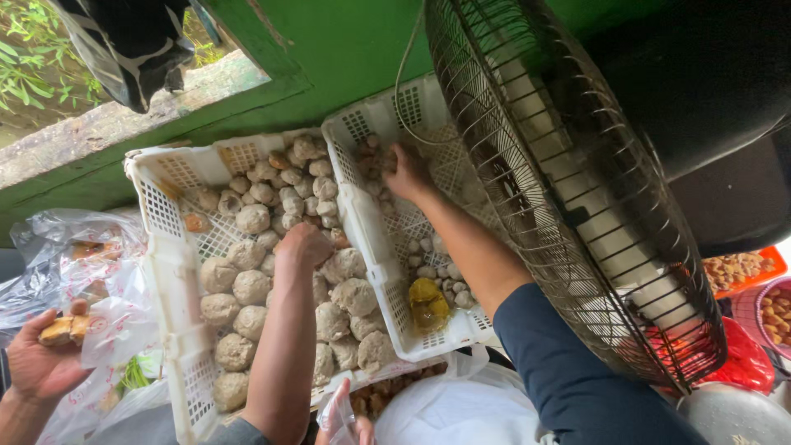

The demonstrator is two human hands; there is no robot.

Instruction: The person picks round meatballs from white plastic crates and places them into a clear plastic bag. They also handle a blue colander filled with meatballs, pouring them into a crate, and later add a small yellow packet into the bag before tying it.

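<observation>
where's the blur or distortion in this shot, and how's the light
Head view: soft daylight, no glare; the fan guard bows with wide-angle distortion and looms dark at right; the left basket and both hands, left hand and right hand, look sharp; only the clear bag shows mild sheen.

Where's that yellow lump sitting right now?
In the head view, the yellow lump lies in the near part of the right-hand white basket, among small pale balls, just left of the blue-sleeved forearm.

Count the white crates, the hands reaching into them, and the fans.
White crates: 2
Hands in crates: 2 (left hand, right hand)
Fan: 1
Total: 5
</observation>
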